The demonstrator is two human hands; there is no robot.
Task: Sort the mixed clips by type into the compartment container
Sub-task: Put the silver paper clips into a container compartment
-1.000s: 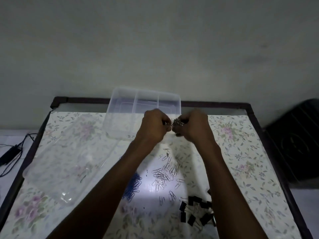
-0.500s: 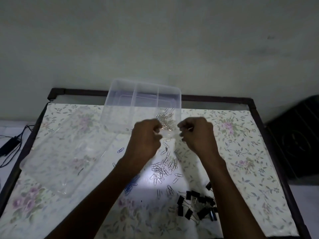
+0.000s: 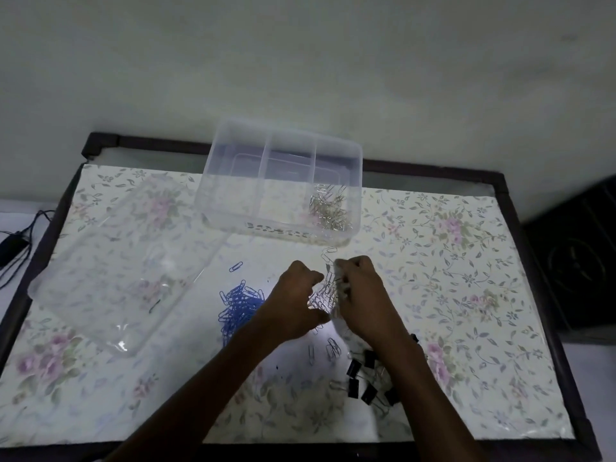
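Note:
A clear three-compartment container (image 3: 233, 181) stands at the table's far edge. Its right compartment holds silver paper clips (image 3: 330, 210); the other two look empty. My left hand (image 3: 296, 301) and my right hand (image 3: 361, 298) are down on the table, cupped from both sides round a pile of silver paper clips (image 3: 325, 291) with curled fingers. A heap of blue paper clips (image 3: 238, 306) lies just left of my left hand, with one stray blue clip (image 3: 236, 266) beyond it. Black binder clips (image 3: 361, 378) lie under my right forearm.
The container's clear lid (image 3: 110, 271) lies flat on the left half of the floral tablecloth (image 3: 466, 261). A few loose silver clips (image 3: 330, 348) sit between my forearms. A dark table frame (image 3: 433, 170) rims the top; a black cable (image 3: 16, 241) lies off the left edge.
Both hands came back from over the container's right compartment, where silver clips now lie, down to the silver pile on the table. They now close in round that pile.

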